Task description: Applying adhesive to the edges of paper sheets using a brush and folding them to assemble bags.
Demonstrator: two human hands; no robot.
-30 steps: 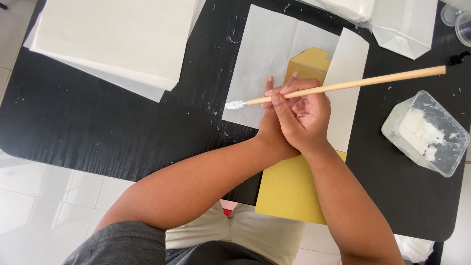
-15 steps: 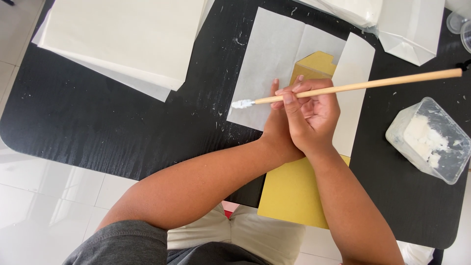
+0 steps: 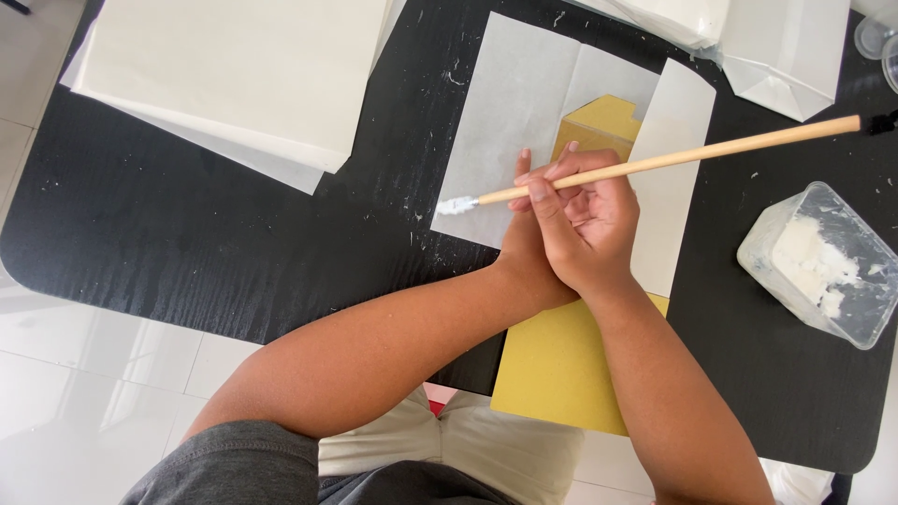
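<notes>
Here the fingers (image 3: pixel 547 201) of the right hand (image 3: pixel 589 229) are pinched together around a long wooden brush (image 3: pixel 673 157), gripping its handle a little behind the bristle end. The brush lies almost level across the middle of the frame, tilting slightly upward toward the right edge; its white-smeared tip (image 3: pixel 456 205) sits at the left edge of a white sheet of paper (image 3: pixel 510 112), just where the sheet meets the table. The left hand (image 3: pixel 524 243) is tucked under and to the left of the right one, mostly hidden; two fingertips show above the handle, resting flat on the paper, but whether the rest of that hand is curled or spread cannot be told.

Under both hands lies a yellow card template (image 3: pixel 561 365), which runs from the centre of the frame down past the near edge of the table; a notched yellow corner of it peeks out above the hands. A folded white flap (image 3: pixel 675 140) covers its right side.

All of this rests on a black table (image 3: pixel 187 224), speckled with white flecks near the paper. In the upper left of the frame sits a stack of large cream sheets (image 3: pixel 234 75). At the right, well apart from the hands, stands a clear plastic tub of white paste (image 3: pixel 828 266). In the upper right corner is a white paper bag (image 3: pixel 781 51). Pale floor tiles (image 3: pixel 84 374) show at the lower left.
</notes>
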